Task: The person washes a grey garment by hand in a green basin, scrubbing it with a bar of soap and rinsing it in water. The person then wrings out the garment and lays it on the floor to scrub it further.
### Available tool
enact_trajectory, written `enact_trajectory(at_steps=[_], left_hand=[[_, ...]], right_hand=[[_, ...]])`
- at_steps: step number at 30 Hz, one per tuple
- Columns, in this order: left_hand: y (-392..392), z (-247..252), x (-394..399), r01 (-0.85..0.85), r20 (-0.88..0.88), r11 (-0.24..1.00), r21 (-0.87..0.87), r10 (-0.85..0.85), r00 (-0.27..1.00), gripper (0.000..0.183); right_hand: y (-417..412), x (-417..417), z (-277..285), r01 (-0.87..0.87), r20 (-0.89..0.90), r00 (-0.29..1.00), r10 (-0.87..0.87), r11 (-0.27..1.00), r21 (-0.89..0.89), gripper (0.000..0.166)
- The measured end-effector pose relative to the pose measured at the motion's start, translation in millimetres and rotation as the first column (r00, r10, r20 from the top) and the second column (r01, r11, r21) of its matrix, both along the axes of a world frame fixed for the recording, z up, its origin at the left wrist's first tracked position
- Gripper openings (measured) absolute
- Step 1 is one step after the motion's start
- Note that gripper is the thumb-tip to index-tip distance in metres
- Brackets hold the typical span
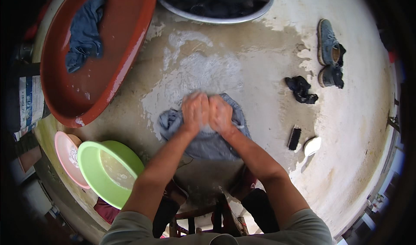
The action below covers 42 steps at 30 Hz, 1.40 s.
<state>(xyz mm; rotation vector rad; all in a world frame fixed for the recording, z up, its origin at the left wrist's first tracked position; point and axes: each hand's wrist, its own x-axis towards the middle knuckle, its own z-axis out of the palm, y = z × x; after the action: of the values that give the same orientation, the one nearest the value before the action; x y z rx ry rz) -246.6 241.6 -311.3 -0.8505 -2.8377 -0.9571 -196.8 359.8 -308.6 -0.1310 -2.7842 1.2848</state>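
On the wet concrete floor before me lies a bunched grey-blue wet garment (211,145). Both fists are closed on its cloth, side by side and blurred by motion: my left hand (195,110) and my right hand (221,113). Foam and suds (208,71) spread over the floor just beyond them. Part of the garment is hidden beneath my hands and forearms. A scrubbing brush with black bristles (294,139) rests on the floor to the right, beside a white object with a handle (312,146), perhaps a second brush.
A large red-brown basin (130,61) at left holds water and a blue garment (85,33). A metal basin (227,20) with dark cloth stands at the top. Green (94,173) and pink (65,157) basins sit lower left. Dark wet cloth (300,89) and shoes (326,46) lie at right.
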Motion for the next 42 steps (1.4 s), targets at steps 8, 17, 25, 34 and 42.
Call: enact_trajectory(at_steps=[8, 17, 25, 34, 42], left_hand=[[-92.4, 22.8, 30.4, -0.358, 0.148, 0.865, -0.351, 0.429, 0.891, 0.058], [-115.7, 93.1, 14.8, -0.78, 0.984, 0.601, 0.174, -0.124, 0.124, 0.025], [-125.5, 195.3, -16.8, -0.635, 0.807, 0.689, 0.349, 0.123, 0.578, 0.055], [-91.1, 52.0, 76.4, -0.3, 0.452, 0.915, -0.271, 0.396, 0.799, 0.086], [-181.5, 158.6, -5.5, -0.361, -0.12, 0.917, 0.172, 0.383, 0.916, 0.035]], right_hand=[[82.5, 53.8, 56.5, -0.317, 0.011, 0.945, 0.326, 0.908, 0.274, 0.062], [6.4, 92.5, 139.1, 0.028, 0.243, 0.939, 0.244, 0.65, -0.76, 0.04], [83.5, 72.1, 84.9, -0.117, 0.441, 0.726, 0.528, 0.726, -0.678, 0.038], [59.0, -51.8, 25.7, 0.385, 0.323, 0.913, -0.248, 0.783, -0.489, 0.061], [141.1, 21.8, 143.5, 0.316, 0.226, 0.897, -0.38, 0.194, -0.929, 0.046]])
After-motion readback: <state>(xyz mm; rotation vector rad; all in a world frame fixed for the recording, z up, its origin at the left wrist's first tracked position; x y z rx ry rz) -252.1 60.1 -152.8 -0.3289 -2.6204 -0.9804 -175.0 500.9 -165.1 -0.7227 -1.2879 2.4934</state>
